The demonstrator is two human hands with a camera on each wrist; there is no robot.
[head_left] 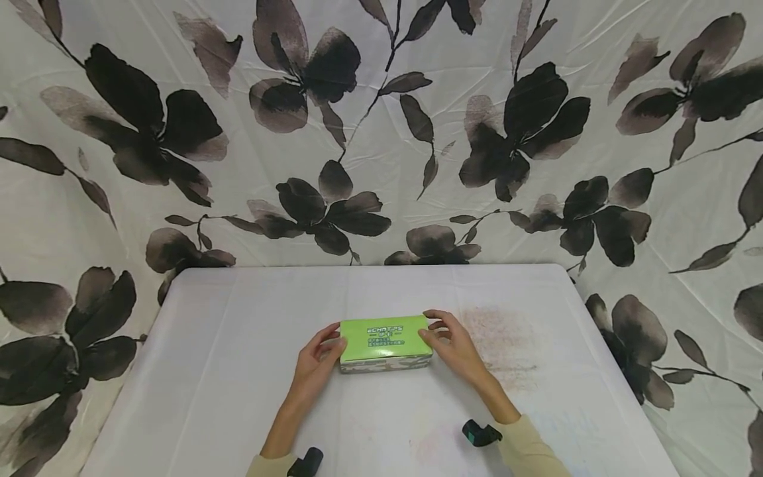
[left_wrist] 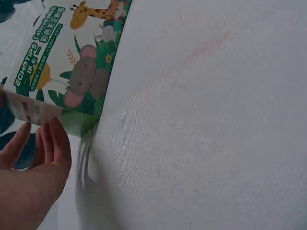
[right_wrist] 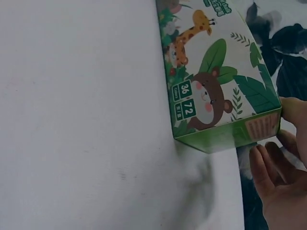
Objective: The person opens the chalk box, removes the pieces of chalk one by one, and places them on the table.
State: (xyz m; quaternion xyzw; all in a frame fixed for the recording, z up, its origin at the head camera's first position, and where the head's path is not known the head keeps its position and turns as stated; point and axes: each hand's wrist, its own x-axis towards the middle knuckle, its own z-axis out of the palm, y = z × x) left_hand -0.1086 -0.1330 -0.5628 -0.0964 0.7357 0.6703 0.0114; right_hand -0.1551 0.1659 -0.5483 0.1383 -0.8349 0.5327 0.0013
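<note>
A cardboard box (head_left: 384, 336) with a bright green top lettered ECHOTIPS lies on the white table, held between both hands. My left hand (head_left: 317, 361) grips its left end, fingertips against the end panel in the left wrist view. At the opposite end, my right hand (head_left: 454, 346) has the thumb near the top edge and a finger at the far corner. In the left wrist view the box side (left_wrist: 72, 62) shows a giraffe and an elephant. A bear and the numbers 36 and 72 appear on the box side (right_wrist: 206, 81) in the right wrist view.
The white table (head_left: 226, 397) has a reddish-brown smudge (head_left: 497, 338) right of the box. Behind it hangs a cloth (head_left: 429, 165) with dark flowers. A black device sits at the left wrist (head_left: 306, 462) and another at the right wrist (head_left: 481, 434).
</note>
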